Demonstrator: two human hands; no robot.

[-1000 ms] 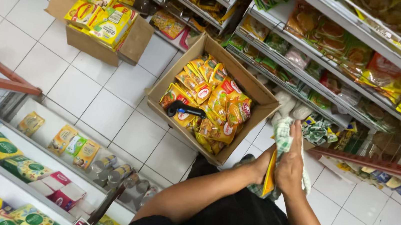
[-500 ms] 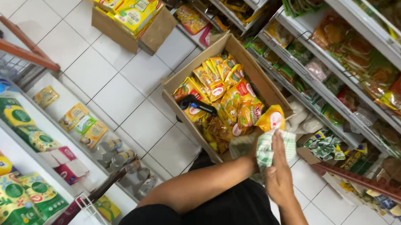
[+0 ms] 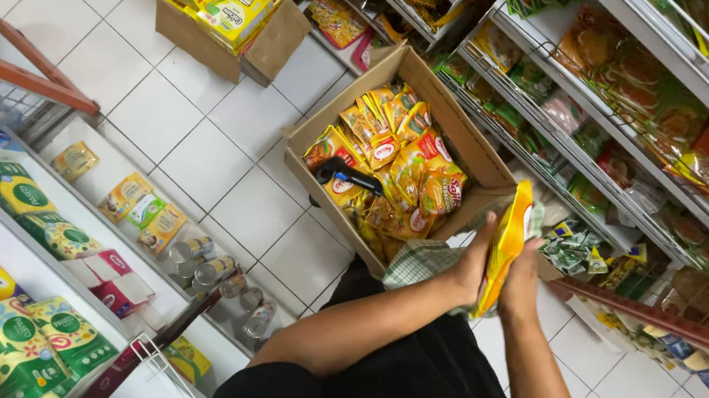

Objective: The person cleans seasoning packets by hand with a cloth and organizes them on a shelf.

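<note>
Pressing yellow snack packet between both hands, left hand and right hand flat-clamped on its sides, checkered cloth tucked under left. Holding packet above open cardboard box of packets; keeping grip even, avoiding crushing contents.

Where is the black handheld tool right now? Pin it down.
In the head view, the black handheld tool lies on the yellow packets at the near-left of the open cardboard box, left of both hands.
</note>
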